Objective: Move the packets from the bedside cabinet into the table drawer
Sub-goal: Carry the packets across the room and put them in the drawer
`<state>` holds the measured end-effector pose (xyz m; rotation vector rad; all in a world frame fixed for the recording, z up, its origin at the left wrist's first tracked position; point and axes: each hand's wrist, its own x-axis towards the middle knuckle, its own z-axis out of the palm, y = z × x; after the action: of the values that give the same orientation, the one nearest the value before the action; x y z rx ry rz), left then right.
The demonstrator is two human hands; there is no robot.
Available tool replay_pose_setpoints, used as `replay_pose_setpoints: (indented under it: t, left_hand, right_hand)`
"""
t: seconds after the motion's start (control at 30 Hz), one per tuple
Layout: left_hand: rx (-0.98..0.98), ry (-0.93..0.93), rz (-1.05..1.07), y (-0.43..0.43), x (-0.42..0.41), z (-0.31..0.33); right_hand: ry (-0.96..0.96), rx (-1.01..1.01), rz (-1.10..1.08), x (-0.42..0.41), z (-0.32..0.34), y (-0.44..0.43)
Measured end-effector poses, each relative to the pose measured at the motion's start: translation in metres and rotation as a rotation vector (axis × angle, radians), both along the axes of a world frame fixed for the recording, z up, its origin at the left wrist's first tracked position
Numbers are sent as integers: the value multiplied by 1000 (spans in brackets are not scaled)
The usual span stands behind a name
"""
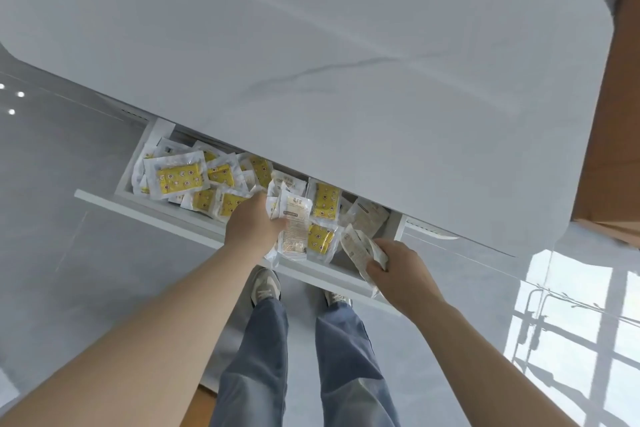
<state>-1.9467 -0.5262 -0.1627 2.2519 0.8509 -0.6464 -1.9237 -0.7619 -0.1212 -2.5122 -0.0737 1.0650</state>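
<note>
The white table drawer [149, 210] is pulled out under the marble tabletop. Several clear packets with yellow contents [178, 175] fill its left and middle. My left hand [251, 224] grips a bunch of white packets [294, 218] over the drawer's middle. My right hand [398, 267] grips a few more white packets [360, 250] at the drawer's right front edge. The bedside cabinet is out of view.
The white marble tabletop [311, 45] overhangs the back of the drawer. A brown wooden piece of furniture [609, 149] stands at the right. Grey glossy floor lies all around, with my legs and shoes [265, 288] just below the drawer front.
</note>
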Motion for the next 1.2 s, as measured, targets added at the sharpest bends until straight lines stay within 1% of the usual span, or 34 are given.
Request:
replay_pose_setpoints:
  t: [0.17,0.3,0.33,0.4,0.47,0.57,0.63,0.8,0.93,1.07,1.2]
  left_hand:
    - [-28,37,54,-5,-5,-17]
    - [-40,9,65,-13,-5,-26]
    - [-71,4,59,-15,-5,-28]
    - [-196,18,22,-17,-7,-35]
    - [-270,74,-50,-18,-11,-39]
    - [-233,133,-90,-15,-21,-44]
    - [-200,115,-101,-11,-25,-44]
    - [-201,58,-74,1,-31,-38]
    - [-176,58,-64,9,-39,-35]
    - [-165,75,-43,16,-49,-32]
    - [-144,76,-57,22,-55,-29]
  right_hand:
    - [17,7,33,-1,-16,4]
    - [26,5,20,2,-22,5]
    - [26,4,22,3,-23,6]
    - [21,3,25,6,-26,6]
    - [15,2,24,8,-28,7]
    - [18,-1,46,10,-31,9]
    - [17,-2,65,11,-33,11]
    - [7,-1,100,15,-39,23]
    - [0,-27,193,19,-47,35]
    - [8,-21,216,25,-59,48]
    - [-141,-86,275,23,-70,58]
